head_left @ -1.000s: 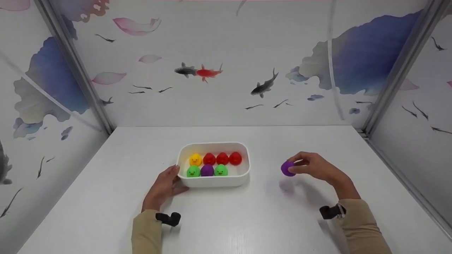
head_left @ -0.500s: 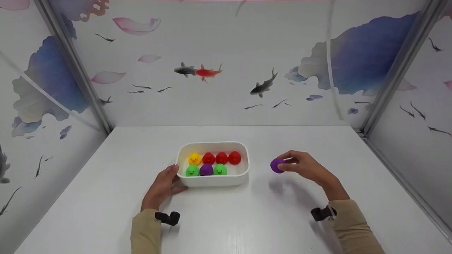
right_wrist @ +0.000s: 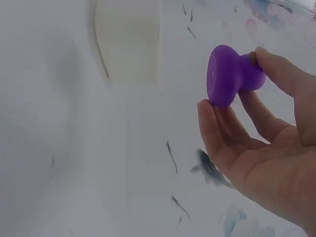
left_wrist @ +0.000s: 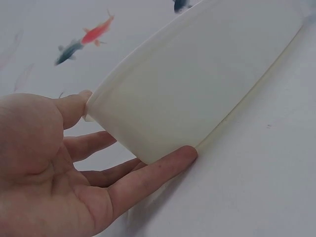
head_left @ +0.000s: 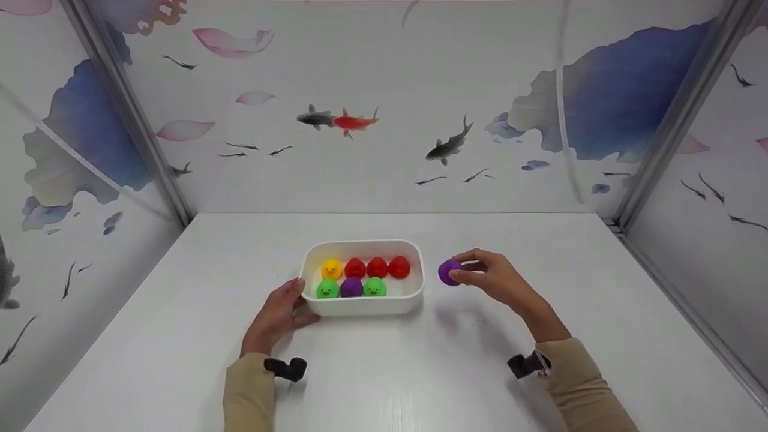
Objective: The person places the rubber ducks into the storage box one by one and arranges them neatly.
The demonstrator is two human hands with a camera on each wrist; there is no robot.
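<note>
A white plastic box (head_left: 366, 308) stands on the table, with small rubber ducks in two rows inside. The back row has a yellow duck (head_left: 332, 269) and several red ones (head_left: 377, 267); in front, a purple duck (head_left: 351, 287) sits between two green ones (head_left: 327, 288). My left hand (head_left: 274, 315) holds the box's left end, thumb at the rim and fingers around the lower corner (left_wrist: 143, 160). Just right of the box, my right hand (head_left: 492, 277) pinches another purple rubber duck (right_wrist: 224, 76) between thumb and fingers, raised over its shadow.
The white table (head_left: 384, 366) runs back to a wall (head_left: 384, 180) printed with fish and petals. Similar panels close off both sides, with metal posts (head_left: 672, 120) at the corners. A small black camera (head_left: 287, 368) is strapped at each wrist.
My right hand has carried the purple duck leftward, from well right of the box to close beside its right end. My left hand and the box have stayed in place.
</note>
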